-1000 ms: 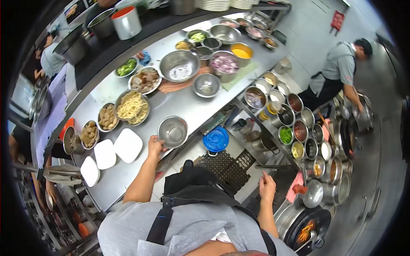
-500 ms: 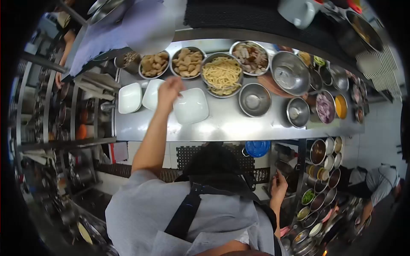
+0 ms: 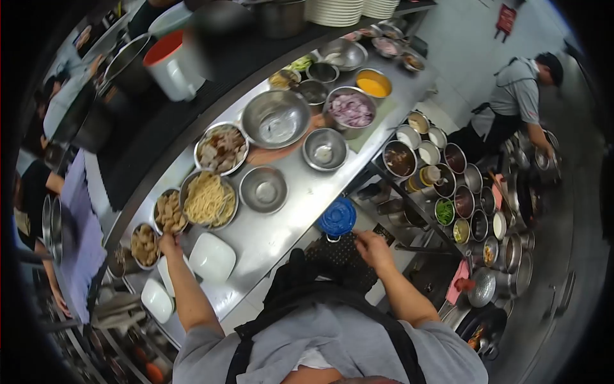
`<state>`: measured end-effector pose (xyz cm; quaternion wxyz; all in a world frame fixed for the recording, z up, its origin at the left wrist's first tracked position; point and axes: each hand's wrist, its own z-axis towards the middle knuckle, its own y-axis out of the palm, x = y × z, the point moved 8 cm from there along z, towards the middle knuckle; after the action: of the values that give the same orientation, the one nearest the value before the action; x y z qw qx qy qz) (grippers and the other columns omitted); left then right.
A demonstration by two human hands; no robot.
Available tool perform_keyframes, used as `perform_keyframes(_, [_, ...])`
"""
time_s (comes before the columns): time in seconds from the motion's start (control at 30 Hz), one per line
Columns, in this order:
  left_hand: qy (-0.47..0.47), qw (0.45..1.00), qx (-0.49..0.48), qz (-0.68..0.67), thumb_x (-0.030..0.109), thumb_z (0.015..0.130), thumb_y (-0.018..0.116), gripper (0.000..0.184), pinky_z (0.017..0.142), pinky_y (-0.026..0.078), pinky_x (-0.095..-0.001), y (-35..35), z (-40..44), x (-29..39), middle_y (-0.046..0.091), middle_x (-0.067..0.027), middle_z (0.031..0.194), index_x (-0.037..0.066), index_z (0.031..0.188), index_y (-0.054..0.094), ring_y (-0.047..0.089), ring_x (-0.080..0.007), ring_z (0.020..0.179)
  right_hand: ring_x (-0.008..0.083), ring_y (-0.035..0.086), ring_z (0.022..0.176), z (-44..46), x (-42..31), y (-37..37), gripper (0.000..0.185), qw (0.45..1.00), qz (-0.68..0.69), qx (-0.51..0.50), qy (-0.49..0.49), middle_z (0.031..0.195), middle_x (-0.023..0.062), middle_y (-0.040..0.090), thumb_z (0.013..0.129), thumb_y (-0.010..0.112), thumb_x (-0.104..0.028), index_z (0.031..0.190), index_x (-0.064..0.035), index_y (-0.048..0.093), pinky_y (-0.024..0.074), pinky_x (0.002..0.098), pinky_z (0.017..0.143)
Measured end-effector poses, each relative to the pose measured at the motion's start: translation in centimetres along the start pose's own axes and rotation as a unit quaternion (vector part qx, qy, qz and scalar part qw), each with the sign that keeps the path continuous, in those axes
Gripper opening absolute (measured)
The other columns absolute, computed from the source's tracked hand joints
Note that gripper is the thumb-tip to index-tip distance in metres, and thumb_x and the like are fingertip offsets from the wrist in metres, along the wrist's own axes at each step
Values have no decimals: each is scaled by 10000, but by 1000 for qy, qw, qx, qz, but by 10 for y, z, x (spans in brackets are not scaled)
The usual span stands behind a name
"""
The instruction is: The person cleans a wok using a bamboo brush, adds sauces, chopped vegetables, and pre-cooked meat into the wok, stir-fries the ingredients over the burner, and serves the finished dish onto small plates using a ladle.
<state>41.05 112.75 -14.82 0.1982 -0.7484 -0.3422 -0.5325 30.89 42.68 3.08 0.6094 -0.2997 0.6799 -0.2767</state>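
My left hand (image 3: pixel 168 244) reaches over the counter to the near edge of a metal bowl of pale brown chunks (image 3: pixel 169 213). Its fingers are mostly hidden behind the back of the hand, and I cannot tell whether they touch the rim. Close by are a bowl of yellow noodles (image 3: pixel 209 202) and a white square dish (image 3: pixel 212 258). Two more white dishes stand further left, one of them partly behind my forearm. My right hand (image 3: pixel 375 251) hangs off the counter near a blue lid (image 3: pixel 337 216), loosely curved, fingers apart, with nothing visible in it.
Along the steel counter (image 3: pixel 297 211) stand bowls of chopped purple onion (image 3: pixel 350 110), orange-yellow liquid (image 3: pixel 373 84) and raw-looking pieces (image 3: pixel 221 148), plus bare metal bowls (image 3: pixel 263 189). A shelf (image 3: pixel 256 54) overhangs the back. On the right, a co-worker (image 3: pixel 517 86) stands beyond several sauce pots.
My view has swung to the right. My left hand has gone from above the white dishes to the bowl of brown chunks. My right hand has moved forward, away from my side.
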Motion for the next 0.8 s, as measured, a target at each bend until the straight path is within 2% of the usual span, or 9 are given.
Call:
perform_keyframes(0.1, [67, 994, 73, -45, 81, 823, 636, 125, 360, 371, -250, 14, -17, 24, 607, -89, 640, -32, 826, 583, 546, -158, 424, 342, 596, 781, -31, 17, 10, 318, 999, 22, 13, 27, 828, 175, 608, 800, 617, -80, 1115, -38, 626, 471, 400, 726])
perform_keyframes(0.23, [78, 996, 50, -15, 37, 819, 579, 89, 352, 353, -254, 0, 39, 30, 602, -96, 627, -37, 772, 559, 532, -158, 419, 355, 613, 831, -67, 33, 33, 318, 999, 26, 3, 32, 883, 194, 623, 797, 618, -81, 1110, -24, 624, 482, 400, 749])
perform_keyframes(0.3, [239, 948, 96, 189, 72, 807, 553, 128, 378, 344, -257, -18, 92, 55, 557, -69, 590, -14, 714, 538, 484, -142, 426, 356, 616, 837, -75, 29, 42, 316, 999, 26, -22, 41, 896, 194, 626, 799, 617, -82, 1111, -30, 624, 486, 400, 745])
perform_keyframes(0.47, [153, 987, 53, 19, 52, 807, 560, 44, 446, 400, -276, 1, 55, 100, 577, -73, 696, 13, 828, 560, 535, -148, 553, 352, 622, 826, -52, -13, 52, 312, 997, 9, -76, -19, 914, 191, 632, 801, 618, -86, 1110, -47, 630, 493, 401, 727])
perform_keyframes(0.63, [100, 987, -62, -105, 32, 807, 567, 135, 514, 456, -295, 41, -86, 143, 597, -76, 802, 40, 941, 582, 586, -155, 681, 300, 641, 745, 24, -111, 60, 283, 983, 70, -87, -146, 857, 175, 647, 816, 624, -91, 1093, -32, 642, 501, 343, 691])
perform_keyframes(0.67, [83, 991, -62, -82, 0, 778, 571, 159, 448, 425, -283, 44, -111, 146, 567, -56, 766, 56, 927, 582, 548, -122, 604, 292, 642, 730, 40, -140, 61, 285, 977, 92, -115, -156, 854, 178, 645, 821, 622, -100, 1095, -29, 643, 504, 338, 674])
perform_keyframes(0.7, [-11, 1000, -4, -7, -22, 741, 581, 166, 421, 401, -269, 27, -107, 123, 545, -50, 743, 63, 883, 571, 498, -120, 536, 245, 641, 698, 52, -166, 66, 282, 970, 114, -127, -173, 836, 162, 652, 833, 620, -107, 1102, -23, 642, 500, 316, 646])
perform_keyframes(0.73, [76, 995, -7, -60, -40, 713, 582, 212, 375, 351, -264, 43, -138, 139, 522, -50, 694, 45, 901, 535, 442, -115, 462, 197, 640, 666, 61, -188, 76, 281, 964, 133, -136, -187, 819, 145, 659, 845, 618, -113, 1108, -18, 641, 497, 294, 619])
perform_keyframes(0.8, [18, 997, -72, 34, -57, 690, 589, 271, 346, 324, -264, 40, -165, 129, 520, -54, 657, 27, 928, 492, 439, -118, 420, 142, 628, 650, 81, -212, 104, 285, 948, 231, -165, -141, 797, 104, 665, 876, 605, -150, 1117, -1, 635, 492, 272, 596])
